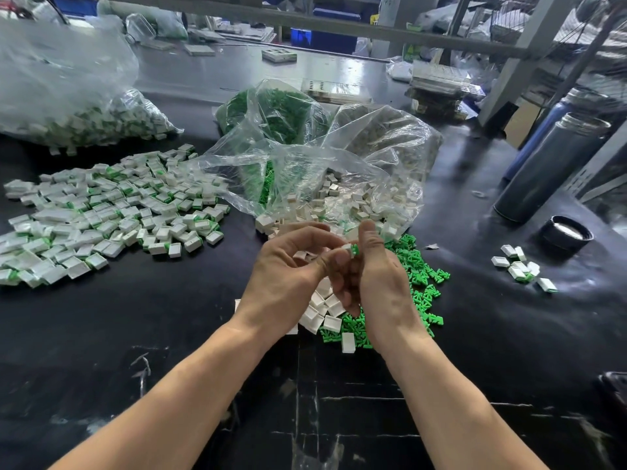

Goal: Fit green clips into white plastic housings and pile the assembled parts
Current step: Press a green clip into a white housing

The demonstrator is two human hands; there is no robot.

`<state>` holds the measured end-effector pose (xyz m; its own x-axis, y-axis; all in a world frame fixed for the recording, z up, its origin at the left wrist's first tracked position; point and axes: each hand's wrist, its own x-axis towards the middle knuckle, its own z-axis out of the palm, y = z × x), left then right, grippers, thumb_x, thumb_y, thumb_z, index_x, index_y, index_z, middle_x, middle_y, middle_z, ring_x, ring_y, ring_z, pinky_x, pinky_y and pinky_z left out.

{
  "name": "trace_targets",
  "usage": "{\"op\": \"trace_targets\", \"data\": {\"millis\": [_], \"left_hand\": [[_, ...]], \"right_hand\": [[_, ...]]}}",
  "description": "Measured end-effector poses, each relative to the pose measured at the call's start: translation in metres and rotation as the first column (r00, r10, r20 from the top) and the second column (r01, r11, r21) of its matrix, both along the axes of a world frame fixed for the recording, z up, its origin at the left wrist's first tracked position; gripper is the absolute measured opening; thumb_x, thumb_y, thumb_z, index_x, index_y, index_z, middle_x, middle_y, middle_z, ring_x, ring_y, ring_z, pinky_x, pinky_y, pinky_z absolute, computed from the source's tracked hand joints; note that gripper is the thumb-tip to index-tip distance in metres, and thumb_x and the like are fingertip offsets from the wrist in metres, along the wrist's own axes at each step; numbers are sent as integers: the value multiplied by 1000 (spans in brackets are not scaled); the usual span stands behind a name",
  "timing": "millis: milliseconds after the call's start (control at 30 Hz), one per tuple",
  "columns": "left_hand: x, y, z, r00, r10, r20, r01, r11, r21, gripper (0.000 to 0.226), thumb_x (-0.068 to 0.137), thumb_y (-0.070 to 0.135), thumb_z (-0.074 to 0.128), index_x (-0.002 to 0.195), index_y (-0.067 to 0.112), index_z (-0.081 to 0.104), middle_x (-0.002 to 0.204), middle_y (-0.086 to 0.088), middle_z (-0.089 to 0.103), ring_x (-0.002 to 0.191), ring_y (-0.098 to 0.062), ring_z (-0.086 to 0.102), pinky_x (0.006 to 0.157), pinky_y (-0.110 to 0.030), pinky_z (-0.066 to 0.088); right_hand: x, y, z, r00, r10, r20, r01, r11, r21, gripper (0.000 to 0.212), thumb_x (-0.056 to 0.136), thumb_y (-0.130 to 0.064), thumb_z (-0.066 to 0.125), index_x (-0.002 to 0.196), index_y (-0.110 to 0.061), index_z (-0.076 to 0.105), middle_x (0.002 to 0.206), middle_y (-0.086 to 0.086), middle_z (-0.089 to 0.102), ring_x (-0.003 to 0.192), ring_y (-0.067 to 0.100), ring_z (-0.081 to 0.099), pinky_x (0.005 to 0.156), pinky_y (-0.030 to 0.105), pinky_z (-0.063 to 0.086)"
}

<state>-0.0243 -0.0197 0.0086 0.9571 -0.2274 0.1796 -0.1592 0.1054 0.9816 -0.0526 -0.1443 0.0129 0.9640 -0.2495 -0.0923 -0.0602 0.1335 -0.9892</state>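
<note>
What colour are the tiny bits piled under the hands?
Bright green clips, mixed with white housings. Head view shows them.

I see one small white rectangular plastic housing with a bright green plastic clip at its end, raised above loose green clips and open white housings heaped together on the dark tabletop. Far left, assembled white-and-green parts lie in a wide, shallow pile.
</note>
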Motion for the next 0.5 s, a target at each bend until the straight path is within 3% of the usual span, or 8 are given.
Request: {"op": "trace_targets", "data": {"millis": [133,167,233,300,333,367,433,500], "left_hand": [[-1,-3,-2,1000,-2,10,2,1000,18,8,81,11,81,89,11,78,121,-4,67,100,-7,68,83,-23,58],[-1,-4,-3,1000,-9,16,9,1000,30,8,82,10,81,90,11,78,120,-2,68,101,-9,69,83,-26,59],[-2,-4,-4,999,-21,27,19,997,76,8,84,12,80,91,14,77,120,2,69,101,-15,71,82,-31,62],[-1,-3,-4,999,-26,35,23,994,104,7,85,15,80,90,18,77,116,6,70,95,-16,73,77,-31,62],[-1,-3,-5,999,-26,36,22,994,102,7,85,15,80,89,20,77,113,7,71,92,-16,73,76,-29,62],[-1,-2,-5,999,-25,34,21,995,94,8,86,15,80,89,21,77,111,6,72,92,-17,74,76,-29,61],[0,-2,-5,999,-30,26,28,998,59,11,86,14,79,89,24,75,108,3,73,94,-18,74,81,-31,62],[0,-1,-5,999,-37,23,37,999,34,12,87,12,78,92,23,74,107,2,75,94,-16,74,83,-33,62]], "right_hand": [[4,1,-6,1000,-8,2,8,1000,13,67,110,-47,36,82,6,67,52,0,48,41,10,40,37,16,31],[6,1,-8,1000,-2,12,2,1000,3,65,111,-47,36,80,-1,70,54,-2,56,43,10,47,38,17,35],[8,1,-13,1000,23,21,-21,997,-74,62,110,-53,33,95,-13,78,82,1,78,71,13,74,60,25,57],[10,0,-17,999,31,10,-29,988,-151,62,105,-60,32,108,-21,79,103,4,80,99,20,76,89,42,60],[11,1,-19,999,36,14,-33,988,-153,60,103,-61,32,107,-24,79,100,0,80,97,16,76,88,41,60],[11,1,-19,999,40,26,-36,988,-148,57,104,-60,32,100,-29,80,88,-8,79,85,7,75,77,33,61],[9,2,-15,998,30,49,-22,988,-153,58,104,-59,32,79,-35,78,59,-17,64,54,-2,60,50,15,46],[9,2,-15,996,31,87,-19,991,-136,59,103,-59,32,73,-33,76,50,-13,52,44,1,45,41,16,35]]}}
